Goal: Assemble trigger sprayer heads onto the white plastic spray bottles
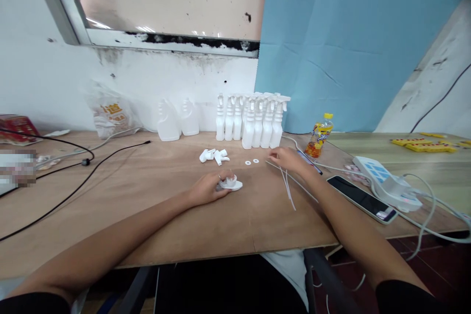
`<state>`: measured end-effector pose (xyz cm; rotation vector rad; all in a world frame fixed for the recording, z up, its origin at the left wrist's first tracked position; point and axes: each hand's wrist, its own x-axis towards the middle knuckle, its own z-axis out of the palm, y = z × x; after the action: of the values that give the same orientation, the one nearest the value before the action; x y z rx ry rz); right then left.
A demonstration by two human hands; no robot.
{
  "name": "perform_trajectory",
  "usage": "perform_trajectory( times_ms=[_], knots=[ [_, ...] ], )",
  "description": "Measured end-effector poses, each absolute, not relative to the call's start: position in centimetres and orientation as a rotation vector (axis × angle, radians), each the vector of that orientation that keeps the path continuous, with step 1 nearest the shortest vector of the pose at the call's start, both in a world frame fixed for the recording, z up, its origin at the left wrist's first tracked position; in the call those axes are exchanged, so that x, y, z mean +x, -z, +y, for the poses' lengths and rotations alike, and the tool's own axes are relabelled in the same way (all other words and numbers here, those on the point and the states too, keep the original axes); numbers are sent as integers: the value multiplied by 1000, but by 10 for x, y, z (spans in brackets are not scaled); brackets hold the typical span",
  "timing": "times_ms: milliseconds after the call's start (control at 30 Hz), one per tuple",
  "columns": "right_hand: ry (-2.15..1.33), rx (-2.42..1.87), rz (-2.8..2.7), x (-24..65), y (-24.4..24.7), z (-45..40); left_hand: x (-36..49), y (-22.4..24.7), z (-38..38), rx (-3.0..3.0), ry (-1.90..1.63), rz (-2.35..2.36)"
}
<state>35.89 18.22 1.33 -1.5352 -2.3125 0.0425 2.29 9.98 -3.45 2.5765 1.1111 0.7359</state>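
Note:
My left hand [209,187] is closed around a white spray trigger head [231,184] just above the table, and its fingers cover part of it. My right hand [287,159] is at the ends of several thin white tubes [287,189], its fingertips drawn together. Whatever is between those fingertips is too small to make out. Two flat white washers [252,162] lie left of my right hand. Behind my left hand is a small group of loose white trigger heads [214,156].
White spray bottles [253,125] with trigger heads stand by the wall, left of a drink bottle [319,137]. Two white bottles [178,120] without heads are farther left. A phone [362,198], power strip [386,184] and cables lie right; black cables [81,184] cross the left.

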Motion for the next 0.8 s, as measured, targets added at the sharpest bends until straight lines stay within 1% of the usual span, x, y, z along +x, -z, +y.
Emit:
perform_trajectory(
  times_ms=[67,200,400,567,633,733,800],
  knots=[
    [-89,-1676,-2293,375,-10,192,24,33,98,2553,-743,1103],
    [-258,-1725,-2260,383,1,201,24,33,98,2548,-749,1133],
    [-389,-1719,-2096,372,8,204,22,36,97,2574,-696,1191],
    [-414,-1614,-1919,373,-2,202,25,33,92,2497,-710,1232],
    [-492,-1493,-1846,375,-10,199,28,31,90,2447,-756,1233],
    [-817,-1088,-1651,371,-17,195,33,29,87,2373,-811,1232],
    [-883,-913,-1532,362,-18,192,36,29,85,2332,-834,1239]
  ],
)
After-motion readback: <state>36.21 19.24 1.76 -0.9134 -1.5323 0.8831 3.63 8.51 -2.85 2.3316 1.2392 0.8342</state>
